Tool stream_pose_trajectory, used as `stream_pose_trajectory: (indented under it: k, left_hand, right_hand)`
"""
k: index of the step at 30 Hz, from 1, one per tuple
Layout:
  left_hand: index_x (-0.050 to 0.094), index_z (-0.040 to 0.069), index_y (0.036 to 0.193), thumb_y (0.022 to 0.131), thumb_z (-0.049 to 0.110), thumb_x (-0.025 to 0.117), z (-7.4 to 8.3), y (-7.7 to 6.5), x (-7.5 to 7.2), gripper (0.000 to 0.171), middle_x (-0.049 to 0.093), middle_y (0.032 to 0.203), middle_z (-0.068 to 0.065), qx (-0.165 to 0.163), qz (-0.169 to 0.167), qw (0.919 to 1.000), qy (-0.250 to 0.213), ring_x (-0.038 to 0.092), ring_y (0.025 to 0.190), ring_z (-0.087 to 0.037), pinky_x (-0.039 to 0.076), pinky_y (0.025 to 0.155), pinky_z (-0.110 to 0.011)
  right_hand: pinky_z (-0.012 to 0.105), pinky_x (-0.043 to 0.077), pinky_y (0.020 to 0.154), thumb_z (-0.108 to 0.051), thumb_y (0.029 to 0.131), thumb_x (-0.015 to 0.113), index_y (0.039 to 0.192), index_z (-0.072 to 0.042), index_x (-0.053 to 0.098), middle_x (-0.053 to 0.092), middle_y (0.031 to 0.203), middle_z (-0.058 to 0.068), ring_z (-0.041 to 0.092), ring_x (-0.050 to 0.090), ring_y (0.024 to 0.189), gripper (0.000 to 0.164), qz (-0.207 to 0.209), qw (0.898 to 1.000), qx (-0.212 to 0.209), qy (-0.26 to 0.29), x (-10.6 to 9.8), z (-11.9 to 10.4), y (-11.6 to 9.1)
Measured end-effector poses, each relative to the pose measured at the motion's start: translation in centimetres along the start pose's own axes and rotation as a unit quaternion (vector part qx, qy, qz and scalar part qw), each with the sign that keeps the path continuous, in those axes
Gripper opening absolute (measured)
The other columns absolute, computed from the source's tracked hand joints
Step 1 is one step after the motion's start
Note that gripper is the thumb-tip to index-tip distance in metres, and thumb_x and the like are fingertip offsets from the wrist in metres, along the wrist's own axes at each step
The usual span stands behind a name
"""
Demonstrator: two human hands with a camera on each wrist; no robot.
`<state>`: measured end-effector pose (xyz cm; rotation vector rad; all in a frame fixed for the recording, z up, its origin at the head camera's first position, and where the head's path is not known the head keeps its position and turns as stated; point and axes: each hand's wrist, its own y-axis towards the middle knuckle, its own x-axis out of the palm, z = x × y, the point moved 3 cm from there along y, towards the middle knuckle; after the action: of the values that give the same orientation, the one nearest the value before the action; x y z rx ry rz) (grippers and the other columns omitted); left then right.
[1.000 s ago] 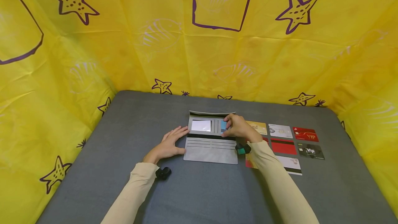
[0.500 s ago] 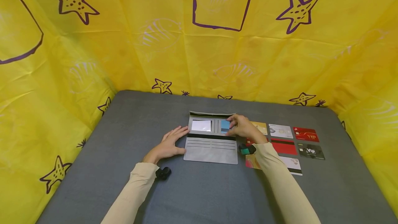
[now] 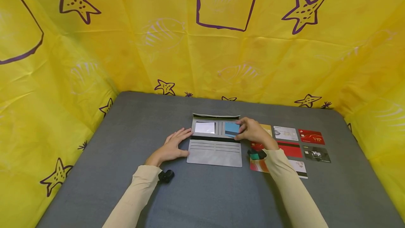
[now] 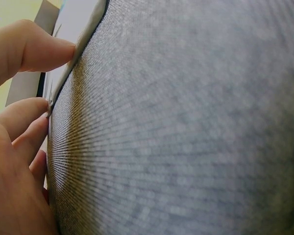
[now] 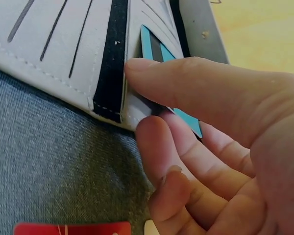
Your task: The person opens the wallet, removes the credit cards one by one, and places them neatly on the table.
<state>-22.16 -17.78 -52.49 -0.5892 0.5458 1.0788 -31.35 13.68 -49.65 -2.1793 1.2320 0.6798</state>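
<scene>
A light grey wallet (image 3: 214, 158) lies unfolded on the table, with rows of card slots on its near half. A blue card (image 3: 232, 128) with a dark stripe shows in the far half, at the right. My right hand (image 3: 255, 132) pinches the blue card's right end between thumb and fingers; in the right wrist view the card (image 5: 188, 120) slants up beside the thumb. My left hand (image 3: 171, 147) rests at the wallet's left edge, fingers spread. In the left wrist view the thumb (image 4: 46, 51) touches the wallet's rim. A white card (image 3: 204, 127) shows in the far-left pocket.
Several cards lie in rows right of the wallet, among them a silver card (image 3: 285, 133), a red VIP card (image 3: 311, 137) and a black Vip card (image 3: 317, 154). My right forearm overlaps some of them. A yellow patterned cloth (image 3: 202, 55) hangs behind the grey table (image 3: 202, 200).
My right hand has moved to the right in steps, and more of the blue card shows in the wallet's far half. The left hand and the wallet have stayed in place.
</scene>
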Motion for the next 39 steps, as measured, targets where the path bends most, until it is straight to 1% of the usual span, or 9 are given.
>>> stream_pose_trajectory:
  k: [4,6,12,16,19,25,30,36,39]
  left_hand:
    - [0.039,0.013,0.153,0.078,0.021,0.068,0.1,0.0,0.0,0.081,0.03,0.163,-0.006,0.001,0.0,1.0,0.0,0.013,0.155,-0.033,0.005,0.12,-0.061]
    - [0.039,0.013,0.153,0.078,0.021,0.068,0.1,0.0,0.0,0.081,0.03,0.163,-0.006,0.001,0.0,1.0,0.0,0.013,0.155,-0.033,0.005,0.12,-0.061]
    - [0.038,0.013,0.153,0.079,0.021,0.068,0.0,0.1,0.0,0.081,0.03,0.164,-0.006,-0.001,-0.002,1.0,0.001,0.012,0.155,-0.033,0.005,0.12,-0.06]
    - [0.038,0.013,0.153,0.079,0.021,0.068,0.0,0.1,0.0,0.081,0.03,0.163,-0.007,0.001,0.0,1.0,0.004,0.012,0.155,-0.033,0.005,0.12,-0.061]
    - [0.038,0.012,0.153,0.079,0.021,0.069,-0.1,0.1,0.0,0.081,0.03,0.163,-0.008,0.003,0.002,1.0,0.004,0.013,0.154,-0.034,0.006,0.119,-0.062]
    - [0.038,0.012,0.153,0.079,0.022,0.069,-0.1,0.1,0.0,0.081,0.03,0.163,-0.008,0.004,0.002,1.0,0.005,0.012,0.155,-0.034,0.005,0.119,-0.062]
    - [0.037,0.013,0.154,0.08,0.022,0.068,-0.1,0.1,0.0,0.081,0.029,0.164,-0.008,0.001,-0.001,1.0,0.007,0.012,0.155,-0.034,0.005,0.119,-0.062]
    - [0.038,0.012,0.153,0.079,0.022,0.069,0.0,0.0,-0.1,0.081,0.03,0.163,-0.008,0.002,0.0,1.0,0.008,0.012,0.155,-0.034,0.006,0.119,-0.062]
    - [0.038,0.012,0.153,0.079,0.021,0.069,-0.1,0.1,0.0,0.081,0.03,0.163,-0.008,0.003,0.001,1.0,0.009,0.012,0.155,-0.034,0.006,0.119,-0.062]
  right_hand:
    - [0.029,0.05,0.072,-0.014,0.076,0.085,0.123,0.003,0.057,0.071,0.088,0.011,0.017,0.064,0.078,0.058,0.002,1.0,0.002,-0.005,-0.3,0.3,-0.3]
    - [0.029,0.05,0.071,-0.014,0.076,0.085,0.124,0.003,0.056,0.071,0.088,0.01,0.017,0.064,0.077,0.058,0.002,1.0,0.01,0.002,-0.5,0.5,-0.6]
    - [0.029,0.05,0.062,-0.011,0.078,0.083,0.126,0.002,0.052,0.069,0.086,0.011,0.017,0.061,0.069,0.058,-0.005,0.998,0.033,0.047,-0.9,1.0,-1.3]
    - [0.029,0.051,0.056,-0.009,0.079,0.081,0.128,0.002,0.051,0.068,0.087,0.012,0.018,0.058,0.062,0.058,-0.005,0.997,0.039,0.073,-1.1,1.4,-1.6]
    - [0.031,0.052,0.054,-0.008,0.081,0.08,0.129,0.003,0.048,0.067,0.087,0.012,0.021,0.057,0.058,0.059,-0.008,0.995,0.037,0.093,-1.2,1.7,-1.9]
    - [0.032,0.056,0.061,-0.004,0.085,0.075,0.134,0.004,0.042,0.065,0.085,0.013,0.024,0.063,0.064,0.059,-0.006,0.992,0.032,0.124,-1.2,2.1,-2.5]
    - [0.033,0.059,0.065,0.0,0.087,0.071,0.138,0.003,0.039,0.065,0.093,0.02,0.022,0.068,0.07,0.06,0.01,0.99,0.022,0.136,-1.5,2.0,-3.2]
    - [0.029,0.058,0.067,0.002,0.087,0.069,0.139,0.003,0.036,0.058,0.1,0.024,0.025,0.069,0.073,0.061,0.019,0.988,0.014,0.154,-2.0,2.2,-4.5]
    - [0.025,0.055,0.07,-0.001,0.087,0.07,0.139,0.001,0.036,0.058,0.101,0.023,0.026,0.067,0.077,0.062,0.024,0.989,0.018,0.143,-2.2,2.5,-5.2]
